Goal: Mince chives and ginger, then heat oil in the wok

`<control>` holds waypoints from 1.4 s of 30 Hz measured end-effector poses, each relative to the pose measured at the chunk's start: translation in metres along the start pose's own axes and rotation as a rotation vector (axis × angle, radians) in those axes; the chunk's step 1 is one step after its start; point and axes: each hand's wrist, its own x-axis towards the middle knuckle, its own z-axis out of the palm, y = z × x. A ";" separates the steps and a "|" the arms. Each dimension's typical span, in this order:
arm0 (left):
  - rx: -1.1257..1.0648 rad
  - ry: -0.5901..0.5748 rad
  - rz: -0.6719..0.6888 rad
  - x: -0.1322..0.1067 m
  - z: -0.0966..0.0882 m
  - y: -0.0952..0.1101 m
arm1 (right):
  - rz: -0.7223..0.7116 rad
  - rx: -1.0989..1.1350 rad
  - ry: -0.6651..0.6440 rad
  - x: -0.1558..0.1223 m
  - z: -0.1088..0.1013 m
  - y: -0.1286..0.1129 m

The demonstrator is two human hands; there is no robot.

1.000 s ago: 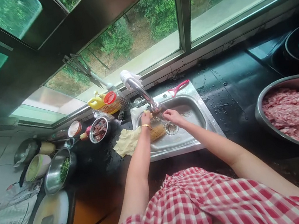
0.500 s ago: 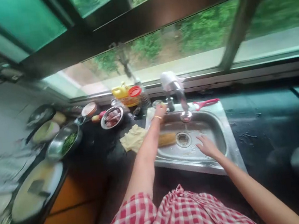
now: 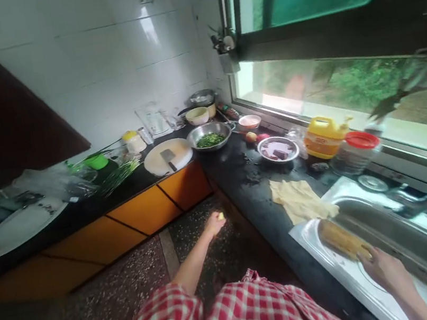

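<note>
Head view: the whole outlook has swung left since a second ago, so the floor now fills the space beneath the left fingers. The black counter runs just right of them and turns the corner beyond them. The sink, central in the earlier pictures, lies well to their right and below the right fingers. The left hand's work appears, as a judgement, to have moved away from the washing place. The tap stands beyond the right fingers.

The left arm reaches forward and low, elbow nearly straight, its hand out over the floor and touching nothing on the counter. The right arm, which a second ago reached in by the tap, now trails out to the right, its hand palm-down above the sink.

The pale sheet lies between the two hands, lapping the sink's edge. The brown roll rests in the sink just ahead of the right fingers; blur hides whether they touch it, or whether they are spread or closed. The smallest thing, the yellow piece, is pinched at the left fingertips.
</note>
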 end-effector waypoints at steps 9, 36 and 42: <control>0.238 0.055 -0.457 -0.030 -0.201 -0.296 | -0.293 -0.083 0.042 0.126 -0.051 -0.355; 0.548 0.252 0.130 0.340 -0.358 -0.141 | -0.700 0.051 -0.477 0.372 -0.015 -0.771; 0.553 0.145 0.409 0.401 -0.362 -0.147 | -0.590 0.472 -0.346 0.344 -0.039 -0.739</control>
